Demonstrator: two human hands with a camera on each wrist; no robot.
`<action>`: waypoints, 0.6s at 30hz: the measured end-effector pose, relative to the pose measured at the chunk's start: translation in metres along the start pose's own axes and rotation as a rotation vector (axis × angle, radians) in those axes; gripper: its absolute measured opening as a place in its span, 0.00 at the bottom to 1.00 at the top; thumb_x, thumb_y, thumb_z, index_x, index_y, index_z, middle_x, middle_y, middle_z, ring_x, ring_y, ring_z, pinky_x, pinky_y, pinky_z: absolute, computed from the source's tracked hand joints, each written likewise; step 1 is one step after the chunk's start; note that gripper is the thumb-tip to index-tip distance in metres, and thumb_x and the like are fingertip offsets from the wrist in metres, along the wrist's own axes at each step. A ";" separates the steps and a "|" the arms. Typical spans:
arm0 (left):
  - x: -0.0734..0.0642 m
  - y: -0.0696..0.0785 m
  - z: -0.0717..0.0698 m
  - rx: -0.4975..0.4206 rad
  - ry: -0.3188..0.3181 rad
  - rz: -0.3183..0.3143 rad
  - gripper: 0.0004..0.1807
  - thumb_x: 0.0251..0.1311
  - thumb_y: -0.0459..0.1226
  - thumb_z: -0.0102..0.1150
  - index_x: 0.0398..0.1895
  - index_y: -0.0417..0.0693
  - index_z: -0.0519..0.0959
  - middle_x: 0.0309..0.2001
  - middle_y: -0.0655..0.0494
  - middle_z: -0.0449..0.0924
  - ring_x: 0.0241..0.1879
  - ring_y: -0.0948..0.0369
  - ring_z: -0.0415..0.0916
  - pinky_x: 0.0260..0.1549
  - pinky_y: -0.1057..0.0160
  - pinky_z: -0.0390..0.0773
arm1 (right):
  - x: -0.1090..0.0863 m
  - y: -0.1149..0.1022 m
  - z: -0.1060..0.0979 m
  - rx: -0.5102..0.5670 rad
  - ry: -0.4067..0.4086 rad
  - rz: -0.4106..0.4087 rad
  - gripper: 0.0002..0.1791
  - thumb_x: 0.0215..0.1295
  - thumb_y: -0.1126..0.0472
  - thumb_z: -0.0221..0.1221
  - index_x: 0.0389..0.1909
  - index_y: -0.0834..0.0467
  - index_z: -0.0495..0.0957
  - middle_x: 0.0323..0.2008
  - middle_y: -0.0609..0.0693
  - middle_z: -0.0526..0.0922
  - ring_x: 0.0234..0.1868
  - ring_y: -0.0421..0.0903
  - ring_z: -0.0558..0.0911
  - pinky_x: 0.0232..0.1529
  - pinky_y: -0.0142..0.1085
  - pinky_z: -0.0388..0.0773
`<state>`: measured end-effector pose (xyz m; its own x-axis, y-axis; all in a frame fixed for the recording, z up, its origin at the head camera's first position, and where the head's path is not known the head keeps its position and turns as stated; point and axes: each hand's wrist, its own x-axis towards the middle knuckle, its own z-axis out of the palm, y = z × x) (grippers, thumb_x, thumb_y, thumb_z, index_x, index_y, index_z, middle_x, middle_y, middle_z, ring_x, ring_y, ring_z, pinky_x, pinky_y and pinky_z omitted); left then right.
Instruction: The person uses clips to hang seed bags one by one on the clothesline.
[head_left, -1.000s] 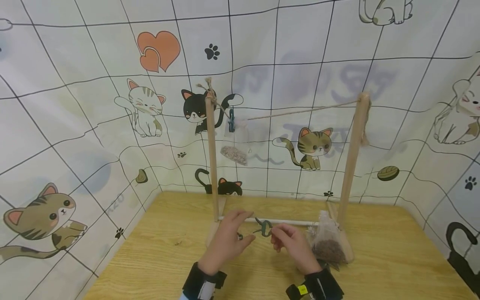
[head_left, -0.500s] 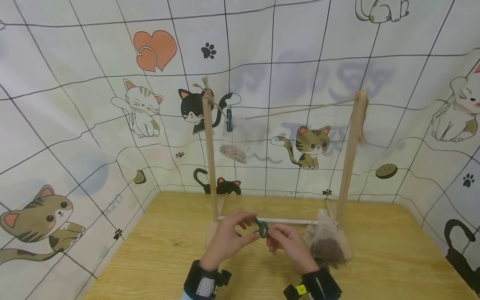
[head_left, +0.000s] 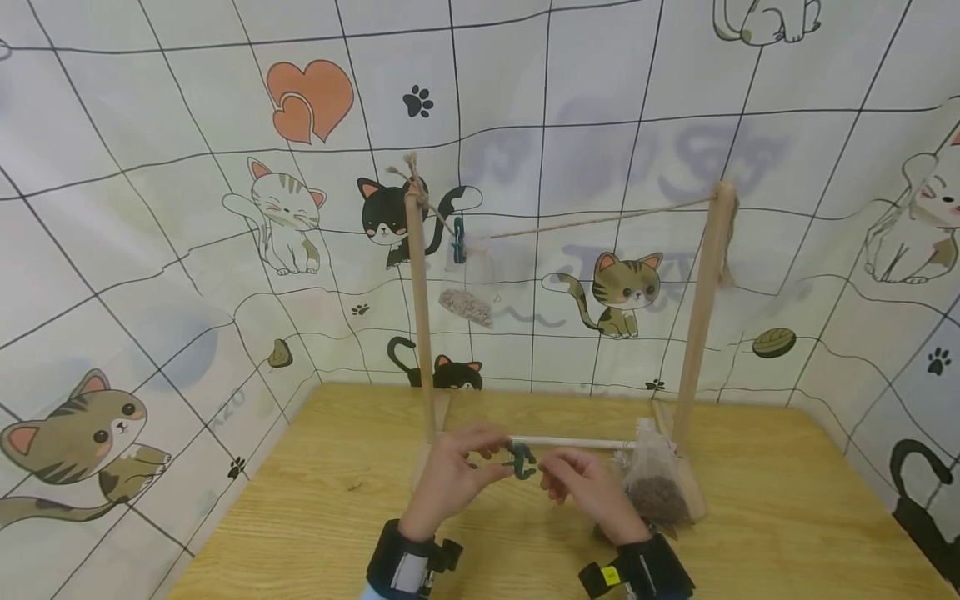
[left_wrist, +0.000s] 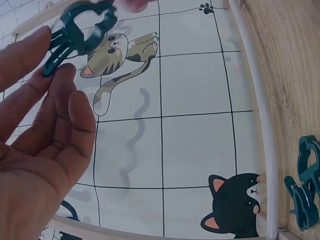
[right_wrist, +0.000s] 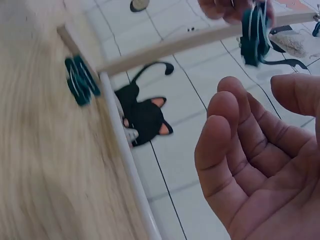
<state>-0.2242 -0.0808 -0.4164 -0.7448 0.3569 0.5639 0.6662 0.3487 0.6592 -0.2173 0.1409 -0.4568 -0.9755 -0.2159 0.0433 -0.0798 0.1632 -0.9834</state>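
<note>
Between finger and thumb, my left hand [head_left: 453, 479] pinches a dark green clothespin [head_left: 520, 461] by its handles, above the table. Its rounded jaws point toward my right hand [head_left: 588, 492]. In the right wrist view, the right hand [right_wrist: 265, 160] has loosely bent fingers with nothing between them, a short gap from the clothespin [right_wrist: 255, 37]. Another green clothespin [left_wrist: 304, 200] lies on the table near the white rod in the left wrist view. A third clothespin [head_left: 458, 240] hangs a small clear bag of pale bits [head_left: 467, 307] from the rope [head_left: 600, 222].
Two wooden posts, left [head_left: 423, 333] and right [head_left: 702, 317], bear the rope, and a white rod [head_left: 581, 443] joins them low down. A mesh bag of brown material [head_left: 656, 496] stands against the right post's foot. Behind the table [head_left: 315, 475] is a cat-patterned cloth [head_left: 510, 100].
The clothespin has passed from my right hand to my left. My left fingers have closed on its handles, and the right hand has let go and drawn slightly to the right.
</note>
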 end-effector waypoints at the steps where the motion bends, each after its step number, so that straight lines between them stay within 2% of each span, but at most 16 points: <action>1: 0.000 0.000 0.000 0.001 0.007 -0.001 0.16 0.47 0.43 0.67 0.43 0.56 0.82 0.39 0.63 0.81 0.34 0.60 0.76 0.28 0.65 0.75 | 0.001 0.002 -0.004 -0.022 0.026 0.000 0.20 0.66 0.46 0.51 0.38 0.59 0.78 0.30 0.57 0.79 0.28 0.49 0.78 0.33 0.43 0.78; 5: -0.001 0.000 -0.001 -0.004 0.046 -0.020 0.11 0.46 0.42 0.68 0.36 0.58 0.84 0.34 0.66 0.81 0.31 0.61 0.76 0.25 0.64 0.74 | 0.001 0.008 -0.025 -0.118 0.201 -0.029 0.17 0.63 0.46 0.55 0.37 0.56 0.79 0.30 0.55 0.80 0.29 0.48 0.79 0.30 0.38 0.77; 9: -0.001 0.000 0.000 0.017 0.077 -0.009 0.08 0.44 0.38 0.69 0.31 0.57 0.84 0.32 0.67 0.81 0.29 0.65 0.75 0.24 0.63 0.74 | -0.004 0.016 -0.052 -0.339 0.442 -0.088 0.16 0.62 0.46 0.56 0.41 0.54 0.80 0.36 0.51 0.82 0.34 0.42 0.78 0.33 0.35 0.76; 13: -0.001 0.001 0.001 0.031 0.087 -0.001 0.07 0.44 0.37 0.69 0.30 0.55 0.85 0.31 0.67 0.82 0.28 0.68 0.75 0.24 0.66 0.74 | -0.011 0.023 -0.077 -0.483 0.636 -0.065 0.16 0.63 0.50 0.56 0.46 0.55 0.79 0.43 0.53 0.82 0.39 0.42 0.76 0.34 0.34 0.73; 15: -0.002 0.001 0.001 0.037 0.090 0.007 0.07 0.44 0.37 0.69 0.30 0.55 0.85 0.31 0.67 0.82 0.27 0.69 0.74 0.23 0.67 0.73 | -0.015 0.027 -0.086 -0.498 0.690 -0.039 0.18 0.62 0.53 0.56 0.49 0.58 0.77 0.46 0.56 0.80 0.39 0.46 0.76 0.32 0.35 0.73; 18: -0.001 -0.001 0.002 0.043 0.101 0.040 0.07 0.44 0.37 0.68 0.30 0.55 0.85 0.31 0.67 0.82 0.28 0.69 0.74 0.23 0.68 0.73 | -0.018 0.031 -0.097 -0.528 0.705 0.006 0.21 0.62 0.55 0.56 0.52 0.62 0.75 0.46 0.62 0.77 0.40 0.54 0.77 0.30 0.39 0.73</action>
<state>-0.2236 -0.0797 -0.4188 -0.7161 0.2825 0.6383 0.6950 0.3740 0.6141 -0.2221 0.2432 -0.4713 -0.8616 0.4030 0.3085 0.0118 0.6235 -0.7817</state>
